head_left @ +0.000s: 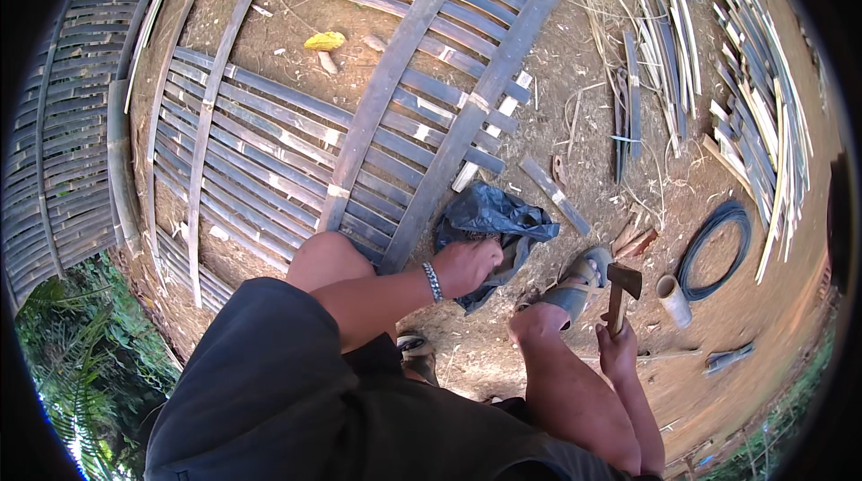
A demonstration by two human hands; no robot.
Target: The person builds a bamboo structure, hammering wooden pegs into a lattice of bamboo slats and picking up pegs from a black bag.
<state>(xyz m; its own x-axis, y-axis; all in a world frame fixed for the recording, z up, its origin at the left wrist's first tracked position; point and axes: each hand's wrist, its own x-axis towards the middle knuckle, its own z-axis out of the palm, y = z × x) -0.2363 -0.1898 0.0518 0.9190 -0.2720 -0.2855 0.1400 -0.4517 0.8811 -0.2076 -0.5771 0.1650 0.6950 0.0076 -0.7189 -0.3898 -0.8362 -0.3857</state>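
Note:
My left hand (pixel 467 267), with a beaded band at its wrist, is closed at the mouth of a crumpled black plastic bag (pixel 494 207). Its fingers curl inward, and anything between them is hidden. The bag lies on the dirt ground beside my bent left knee. At the lower right my right hand (pixel 618 351) grips the short wooden handle of a hatchet (pixel 624 281), metal head upward. The hatchet is held beside my right leg, near the sandaled foot (pixel 579 283). A large panel of split bamboo slats nailed to long rails (pixel 407 68) lies just ahead of the bag.
Bundles of split bamboo strips (pixel 763 104) lie at the far right. Nearer are a black coil (pixel 690 258), a short bamboo tube (pixel 673 301) and a loose slat (pixel 555 195). A second slatted panel (pixel 76 113) stands at the left, above green plants (pixel 99 337).

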